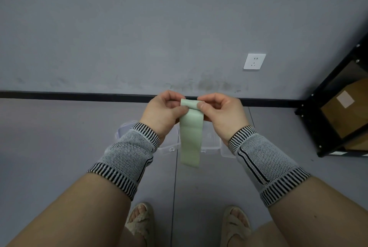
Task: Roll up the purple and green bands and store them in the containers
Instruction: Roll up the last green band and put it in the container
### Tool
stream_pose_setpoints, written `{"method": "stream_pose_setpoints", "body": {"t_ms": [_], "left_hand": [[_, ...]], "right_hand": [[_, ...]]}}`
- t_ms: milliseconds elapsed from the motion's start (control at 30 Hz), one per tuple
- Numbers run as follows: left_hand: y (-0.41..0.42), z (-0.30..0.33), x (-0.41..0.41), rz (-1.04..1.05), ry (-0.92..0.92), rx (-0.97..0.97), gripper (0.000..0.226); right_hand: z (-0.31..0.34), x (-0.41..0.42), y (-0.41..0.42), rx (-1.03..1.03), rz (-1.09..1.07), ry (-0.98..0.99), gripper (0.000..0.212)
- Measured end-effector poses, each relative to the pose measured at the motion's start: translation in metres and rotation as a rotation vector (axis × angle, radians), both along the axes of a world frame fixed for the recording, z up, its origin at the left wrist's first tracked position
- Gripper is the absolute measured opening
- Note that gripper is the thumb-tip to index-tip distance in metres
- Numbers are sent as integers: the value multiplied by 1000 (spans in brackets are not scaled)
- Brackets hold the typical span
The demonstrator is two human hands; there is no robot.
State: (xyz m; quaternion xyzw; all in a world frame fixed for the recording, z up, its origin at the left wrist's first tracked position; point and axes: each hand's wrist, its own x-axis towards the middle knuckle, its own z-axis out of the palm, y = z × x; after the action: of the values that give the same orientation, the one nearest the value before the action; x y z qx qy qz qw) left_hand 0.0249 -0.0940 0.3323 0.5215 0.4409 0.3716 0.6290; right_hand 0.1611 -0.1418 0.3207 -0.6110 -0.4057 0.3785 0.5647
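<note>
Pinching the top of the pale green flat rubber band (190,135) from both sides, I have my left hand (162,114) and my right hand (221,115) curled onto its upper edge, thumbs in front and fingertips behind. Only the first turn looks started; most of the strip hangs loose toward me, above the clear plastic lidded containers (169,146) on the grey floor (49,137).

My worry is the slick, springy rubber: if either pinch slackens, I judge the small curl could spring open, or the band could slip and drop. Uneven rolling from the two sides could also skew the roll into a cone, making it awkward to fit a compartment. I cannot see the purple band anywhere, nor tell which compartment is free, as my wrists in striped knit wrist sleeves (129,155) hide much of the boxes.

Open floor lies to the left. On the right stands a black metal shelf rack (326,107), and the grey wall (139,27) with a white socket (254,61) closes the far side.
</note>
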Motion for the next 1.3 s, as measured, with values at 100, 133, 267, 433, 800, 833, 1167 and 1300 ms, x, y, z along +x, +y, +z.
{"method": "stream_pose_setpoints", "body": {"t_ms": [100,133,267,433,800,833,1167,1300], "left_hand": [[0,0,2,-3,9,-26,21],[0,0,2,3,2,-37,18],[0,0,1,24,7,-5,15],[1,1,-1,28,92,102,20],[0,2,-1,-44,123,-64,6],[0,3,-2,-37,109,-62,2],[1,2,-4,-18,90,30,19],[2,1,-2,-5,106,-7,19]], "right_hand": [[1,2,1,26,-11,-84,21],[2,2,0,32,-8,-101,22],[3,3,-1,44,30,-103,26],[2,5,-1,-7,50,48,15],[2,8,-1,15,26,-44,20],[2,8,-1,21,38,-43,21],[0,8,0,-51,73,35,14],[3,11,-1,-10,58,4,19]]}}
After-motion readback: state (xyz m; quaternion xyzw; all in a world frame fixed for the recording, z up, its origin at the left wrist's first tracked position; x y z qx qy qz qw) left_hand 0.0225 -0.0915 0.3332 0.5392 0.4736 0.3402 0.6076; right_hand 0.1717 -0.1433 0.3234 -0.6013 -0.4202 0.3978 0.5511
